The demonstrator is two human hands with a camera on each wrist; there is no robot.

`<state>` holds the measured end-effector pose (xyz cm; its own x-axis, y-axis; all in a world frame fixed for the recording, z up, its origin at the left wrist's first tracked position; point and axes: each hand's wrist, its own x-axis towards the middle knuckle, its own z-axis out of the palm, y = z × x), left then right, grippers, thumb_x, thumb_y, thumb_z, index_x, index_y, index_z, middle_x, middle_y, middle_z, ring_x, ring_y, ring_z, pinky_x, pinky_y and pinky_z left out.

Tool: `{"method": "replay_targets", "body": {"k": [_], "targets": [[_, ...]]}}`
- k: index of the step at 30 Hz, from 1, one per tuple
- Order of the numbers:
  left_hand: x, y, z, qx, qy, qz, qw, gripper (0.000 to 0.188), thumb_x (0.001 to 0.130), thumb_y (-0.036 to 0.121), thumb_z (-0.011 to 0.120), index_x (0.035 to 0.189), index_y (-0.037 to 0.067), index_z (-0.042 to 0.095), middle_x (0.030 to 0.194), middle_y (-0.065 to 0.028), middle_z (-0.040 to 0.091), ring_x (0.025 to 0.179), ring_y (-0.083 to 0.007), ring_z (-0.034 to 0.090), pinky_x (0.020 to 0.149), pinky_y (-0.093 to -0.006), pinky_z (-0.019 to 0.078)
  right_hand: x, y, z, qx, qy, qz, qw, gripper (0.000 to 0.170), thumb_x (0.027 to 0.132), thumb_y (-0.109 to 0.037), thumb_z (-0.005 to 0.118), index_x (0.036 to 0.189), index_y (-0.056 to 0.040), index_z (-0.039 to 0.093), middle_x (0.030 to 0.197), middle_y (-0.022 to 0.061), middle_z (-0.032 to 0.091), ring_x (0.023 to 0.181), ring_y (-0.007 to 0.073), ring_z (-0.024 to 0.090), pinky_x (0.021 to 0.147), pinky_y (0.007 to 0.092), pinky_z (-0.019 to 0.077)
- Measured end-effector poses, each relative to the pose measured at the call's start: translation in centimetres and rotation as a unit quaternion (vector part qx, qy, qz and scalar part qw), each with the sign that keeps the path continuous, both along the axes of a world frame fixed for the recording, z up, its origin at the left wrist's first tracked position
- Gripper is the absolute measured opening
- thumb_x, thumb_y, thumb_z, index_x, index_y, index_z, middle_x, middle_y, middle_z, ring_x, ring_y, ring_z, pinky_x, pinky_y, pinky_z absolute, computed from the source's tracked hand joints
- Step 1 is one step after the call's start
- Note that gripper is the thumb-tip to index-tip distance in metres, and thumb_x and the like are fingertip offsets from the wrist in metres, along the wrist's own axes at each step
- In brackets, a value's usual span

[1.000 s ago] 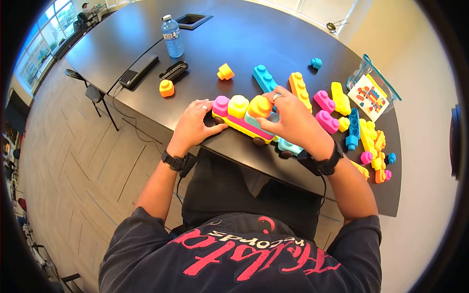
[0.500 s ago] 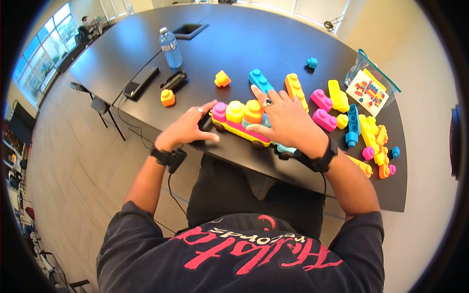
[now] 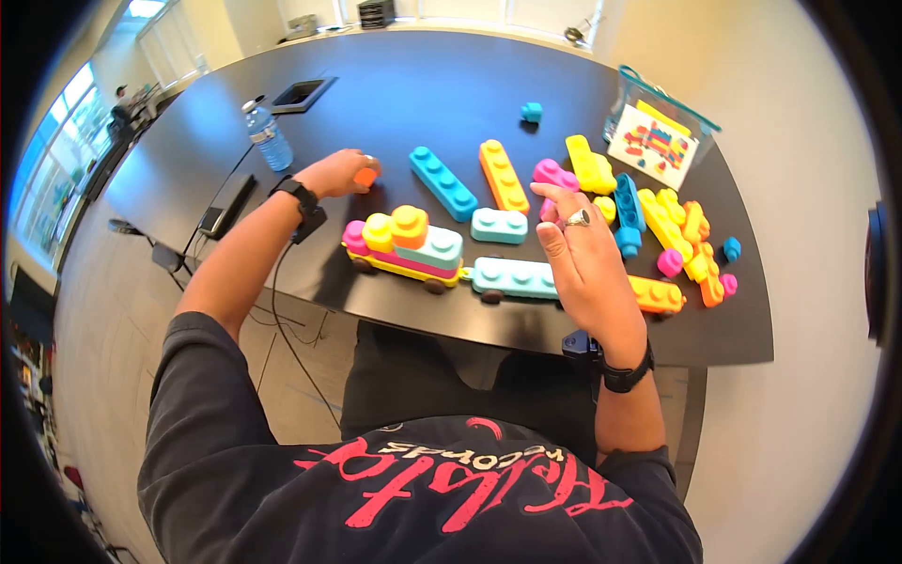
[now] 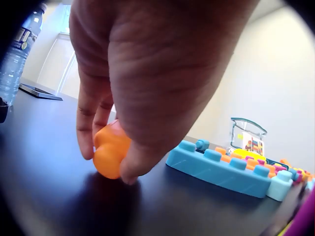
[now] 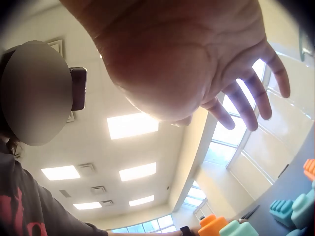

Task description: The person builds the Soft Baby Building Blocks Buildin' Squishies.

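My left hand (image 3: 329, 174) pinches a small orange block (image 4: 109, 155) between thumb and fingers, close over the tabletop. My right hand (image 3: 590, 258) is held open with fingers spread, above the wheeled block train; its palm shows in the right wrist view. The train's left car (image 3: 399, 268) has a yellow base stacked with pink, yellow, orange and light blue blocks. Hooked behind it is a light blue car (image 3: 512, 277), partly covered by my right hand. An orange-yellow car (image 3: 658, 294) shows to the right of that hand.
Beyond the train lie a long blue block (image 3: 443, 183), a long orange block (image 3: 505, 177) and a short light blue block (image 3: 499, 226). Several mixed blocks cluster at right near a clear bag (image 3: 700, 122) with a picture card (image 3: 653, 146). A water bottle (image 3: 270, 138) stands left.
My left hand has left the train's front car, reached outward and taken hold of the orange block. My right hand has come off the stacked blocks and moved right. The head view has shifted right.
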<state>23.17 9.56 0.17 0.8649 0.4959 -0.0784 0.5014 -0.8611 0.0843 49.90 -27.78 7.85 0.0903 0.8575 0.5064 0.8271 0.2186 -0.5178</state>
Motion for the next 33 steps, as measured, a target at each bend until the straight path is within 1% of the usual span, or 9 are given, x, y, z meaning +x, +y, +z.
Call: {"method": "replay_targets", "body": {"k": [5,11,17,19,23,25,27,31,33], "targets": [[-1.5,-0.5,5.4,-0.008,-0.130,0.104,0.986,0.038,0.093,0.013,0.075,0.127,0.009,0.059,0.113,-0.0160,0.072,0.105,-0.0310,0.072,0.093,-0.0414,0.0583,1.1,-1.9,0.2,0.001,-0.003,-0.034,0.999,0.041,0.110,-0.037,0.057,0.133,-0.0042,0.064,0.118,0.0182,0.064,0.112,0.0382,0.060,0.098,0.0480,0.0472],[-3.3,-14.5,14.4,-0.263,-0.484,0.052,0.833,0.051,0.103,0.026,0.074,0.144,0.011,0.047,0.138,-0.0079,0.061,0.128,-0.0208,0.063,0.108,-0.0392,0.0545,-0.5,-1.2,0.8,0.059,0.006,0.003,0.998,0.042,0.099,-0.025,0.074,0.134,-0.0052,0.064,0.119,0.0180,0.065,0.110,0.0389,0.063,0.096,0.0473,0.0507],[-0.3,-27.0,7.2,-0.481,-0.545,-0.133,0.674,0.075,0.076,-0.004,0.095,0.135,0.009,0.050,0.138,-0.0117,0.063,0.140,-0.0249,0.058,0.117,-0.0404,0.0487,-5.5,0.9,-0.3,0.172,0.123,0.302,0.930,0.064,0.086,-0.016,0.086,0.147,-0.0178,0.063,0.138,0.0135,0.057,0.109,0.0303,0.068,0.090,0.0393,0.0592],[0.1,-27.1,5.2,-0.562,-0.517,-0.165,0.624,0.075,0.074,-0.003,0.096,0.131,0.009,0.049,0.141,-0.0119,0.062,0.142,-0.0246,0.056,0.118,-0.0416,0.0478,-5.9,0.5,-0.9,0.163,0.022,0.289,0.943,0.062,0.081,-0.005,0.090,0.138,-0.0125,0.067,0.146,0.0194,0.050,0.117,0.0323,0.068,0.098,0.0447,0.0585],[0.0,-26.3,5.0,-0.483,-0.511,-0.090,0.706,0.094,0.068,0.013,0.103,0.142,0.009,0.045,0.144,-0.0123,0.062,0.139,-0.0251,0.058,0.119,-0.0442,0.0471,-5.2,1.3,-0.7,0.158,0.016,0.281,0.946,0.051,0.087,-0.006,0.083,0.136,-0.0164,0.070,0.133,0.0126,0.060,0.117,0.0317,0.068,0.093,0.0414,0.0617],[-0.4,-24.6,7.3,-0.234,-0.491,-0.122,0.830,0.115,0.058,0.040,0.106,0.148,0.006,0.043,0.144,-0.0117,0.062,0.136,-0.0298,0.060,0.115,-0.0456,0.0484,-4.6,1.8,-0.3,0.130,0.018,0.209,0.969,0.053,0.087,-0.001,0.080,0.137,-0.0120,0.067,0.128,0.0125,0.062,0.107,0.0332,0.070,0.093,0.0416,0.0600],[-0.4,-22.7,9.0,0.006,-0.405,-0.061,0.912,0.102,0.059,0.039,0.105,0.141,0.007,0.053,0.152,-0.0105,0.058,0.136,-0.0303,0.058,0.116,-0.0448,0.0463,-4.3,2.8,-0.3,0.052,-0.002,0.144,0.988,0.053,0.090,-0.004,0.078,0.140,-0.0104,0.063,0.124,0.0148,0.063,0.105,0.0367,0.070,0.089,0.0429,0.0595],[0.3,-18.1,5.9,0.020,-0.274,-0.061,0.960,0.085,0.065,0.042,0.101,0.131,0.007,0.061,0.129,-0.0127,0.070,0.121,-0.0344,0.067,0.103,-0.0420,0.0531,-4.8,4.7,-2.9,-0.014,0.045,0.104,0.993,0.053,0.093,-0.009,0.077,0.143,-0.0095,0.059,0.124,0.0181,0.065,0.107,0.0393,0.069,0.088,0.0445,0.0583],[0.8,-17.6,5.4,-0.139,-0.185,0.015,0.973,0.073,0.070,0.041,0.099,0.123,0.006,0.063,0.103,-0.0153,0.074,0.101,-0.0368,0.071,0.087,-0.0419,0.0554,-4.7,5.6,-4.2,-0.008,0.013,0.111,0.994,0.055,0.094,-0.012,0.076,0.145,-0.0092,0.055,0.127,0.0192,0.066,0.109,0.0401,0.068,0.091,0.0458,0.0574]]}}
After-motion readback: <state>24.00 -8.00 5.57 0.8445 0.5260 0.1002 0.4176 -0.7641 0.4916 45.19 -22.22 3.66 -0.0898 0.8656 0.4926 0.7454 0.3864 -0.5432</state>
